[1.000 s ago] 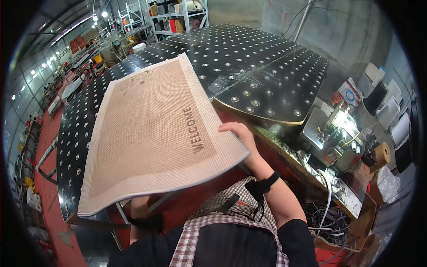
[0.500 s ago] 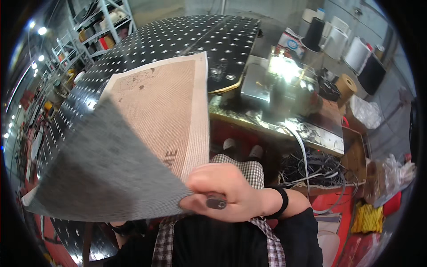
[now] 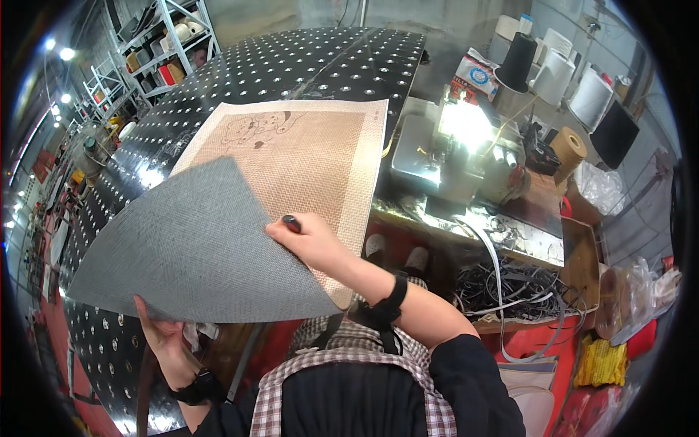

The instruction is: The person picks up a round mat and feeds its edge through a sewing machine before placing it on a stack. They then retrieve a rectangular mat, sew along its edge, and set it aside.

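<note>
A tan woven mat (image 3: 313, 156) with a line drawing and a pale border lies partly on the black table. Its near left part is folded over, showing the grey backing (image 3: 189, 240). My right hand (image 3: 313, 240) is closed round a small tool with a dark handle (image 3: 292, 223); the rest of the tool is hidden, so its kind cannot be made out. That fist rests at the edge of the folded part. At the near edge of the backing, my left hand (image 3: 164, 335) grips the mat, thumb side showing and the other fingers partly hidden.
The black table (image 3: 328, 69) is dotted with metal studs. On the right stands a lit sewing machine (image 3: 466, 146), with thread cones (image 3: 518, 54) behind it. Below it, a box (image 3: 579, 269) holds tangled dark strips (image 3: 502, 288). Shelves (image 3: 171, 44) stand far left.
My right hand has moved up and left with the dark-handled tool. The mat has shifted right and lies flatter. My left hand, mostly hidden before, now shows at the near edge.
</note>
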Available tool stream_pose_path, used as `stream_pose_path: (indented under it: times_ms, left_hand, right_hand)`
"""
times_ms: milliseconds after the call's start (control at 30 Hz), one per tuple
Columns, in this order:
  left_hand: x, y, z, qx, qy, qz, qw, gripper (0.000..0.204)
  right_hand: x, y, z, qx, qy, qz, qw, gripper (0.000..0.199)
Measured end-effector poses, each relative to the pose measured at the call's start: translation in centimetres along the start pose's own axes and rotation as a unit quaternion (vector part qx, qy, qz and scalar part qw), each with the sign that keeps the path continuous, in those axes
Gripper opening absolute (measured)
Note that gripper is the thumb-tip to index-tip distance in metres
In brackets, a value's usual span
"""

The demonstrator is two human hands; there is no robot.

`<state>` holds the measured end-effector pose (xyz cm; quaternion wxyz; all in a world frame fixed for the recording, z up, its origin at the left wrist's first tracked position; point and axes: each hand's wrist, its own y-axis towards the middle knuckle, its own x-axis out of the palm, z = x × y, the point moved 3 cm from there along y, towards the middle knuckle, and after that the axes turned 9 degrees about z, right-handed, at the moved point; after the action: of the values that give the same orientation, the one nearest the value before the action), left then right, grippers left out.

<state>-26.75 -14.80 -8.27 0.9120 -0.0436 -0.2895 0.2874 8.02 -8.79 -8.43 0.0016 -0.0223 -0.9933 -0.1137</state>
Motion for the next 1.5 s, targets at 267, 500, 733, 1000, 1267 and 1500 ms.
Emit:
stream_pose_path:
  times_ms: [267,500,733,1000,1267,1500]
  left_hand:
    - [-3.5,2.9,2.0,0.059,-0.083,0.045,0.994,0.046]
    - [-9.8,1.1,7.9,0.138,-0.052,0.098,0.984,0.054]
    - [-9.8,-0.9,8.5,0.226,0.000,0.076,0.971,0.058]
    - [-11.0,-2.7,7.6,0.221,0.029,0.020,0.975,0.062]
    - [-9.7,-8.7,5.3,0.375,0.283,-0.050,0.881,0.069]
    - [-7.8,-10.6,4.7,0.368,0.335,0.010,0.868,0.072]
  right_hand:
    - [-15.1,2.0,5.2,-0.032,-0.224,0.373,0.900,0.033]
    - [-16.6,4.8,7.9,0.012,-0.084,0.383,0.920,0.048]
    - [-13.6,-3.7,8.1,-0.024,0.044,0.368,0.928,0.050]
    - [-16.4,-8.7,8.5,0.019,0.150,0.388,0.909,0.056]
    - [-19.4,-7.3,8.7,0.007,0.136,0.391,0.910,0.055]
    - [-19.2,-7.5,8.2,-0.001,0.112,0.382,0.917,0.057]
